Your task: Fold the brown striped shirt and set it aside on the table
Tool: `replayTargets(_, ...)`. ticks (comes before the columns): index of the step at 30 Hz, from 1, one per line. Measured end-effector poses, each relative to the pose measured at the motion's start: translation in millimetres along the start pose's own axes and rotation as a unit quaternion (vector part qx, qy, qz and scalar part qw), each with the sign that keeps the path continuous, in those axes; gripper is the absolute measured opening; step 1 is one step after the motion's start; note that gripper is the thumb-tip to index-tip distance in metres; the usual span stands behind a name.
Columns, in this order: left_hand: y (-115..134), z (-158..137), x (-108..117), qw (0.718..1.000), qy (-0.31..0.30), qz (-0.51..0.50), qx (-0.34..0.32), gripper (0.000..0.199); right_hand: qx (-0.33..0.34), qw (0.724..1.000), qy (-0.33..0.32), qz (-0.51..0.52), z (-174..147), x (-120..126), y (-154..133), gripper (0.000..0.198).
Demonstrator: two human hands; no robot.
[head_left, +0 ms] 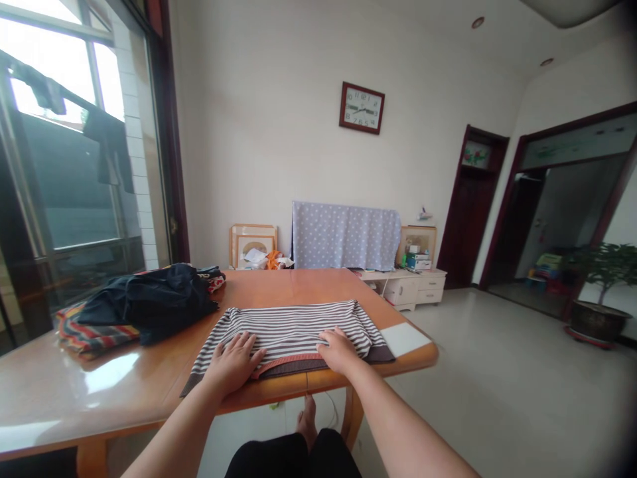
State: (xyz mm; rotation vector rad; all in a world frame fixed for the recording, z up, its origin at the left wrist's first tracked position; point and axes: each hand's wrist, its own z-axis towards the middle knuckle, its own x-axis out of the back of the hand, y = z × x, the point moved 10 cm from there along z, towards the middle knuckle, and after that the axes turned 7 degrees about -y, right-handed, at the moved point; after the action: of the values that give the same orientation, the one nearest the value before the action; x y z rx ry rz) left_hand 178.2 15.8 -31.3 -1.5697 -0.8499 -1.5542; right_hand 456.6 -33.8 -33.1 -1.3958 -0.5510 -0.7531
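Observation:
A brown-and-white striped shirt [293, 325] lies spread on the wooden table [293, 285], its orange-trimmed neckline and dark inner band toward me at the table's front edge. My left hand [236, 358] rests flat on the left part of the shirt, fingers spread. On the right part, my right hand [338, 348] lies palm down with its fingers stretched out. Both hands press on the fabric near the collar and grip nothing. Dark cuffs show at the shirt's two outer corners.
At the table's left is a heap of clothes [149, 302], dark navy on top of colourful stripes. A white sheet [405, 340] lies by the right edge. Beyond stand a cloth-covered object [346, 236], a white cabinet [423, 289] and a potted plant [600, 318].

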Motion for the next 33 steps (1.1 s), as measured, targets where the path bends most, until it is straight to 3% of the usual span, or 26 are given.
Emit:
replayTargets(6, -1.5, 2.3, -1.5, 1.0, 0.001, -0.002, -0.004, 0.043, -0.004, 0.997, -0.02, -0.071, -2.7, 1.1, -6.9, 0.043)
replayTargets(17, -1.4, 3.6, -5.0, 1.0, -0.001, 0.014, -0.007, 0.043, -0.003, 0.996, -0.018, -0.09, -5.8, 3.1, -11.4, 0.044)
replayTargets(26, -2.4, 4.2, -7.2, 1.0, -0.003, 0.014, -0.011, 0.042, 0.002, 0.997, -0.018, -0.07, -4.2, 0.8, -8.9, 0.045)
replayTargets(33, -2.2, 3.2, -5.3, 1.0, 0.005, -0.004, -0.013, 0.042, -0.002, 1.0, 0.002, 0.012, -0.5, 8.5, -1.8, 0.045)
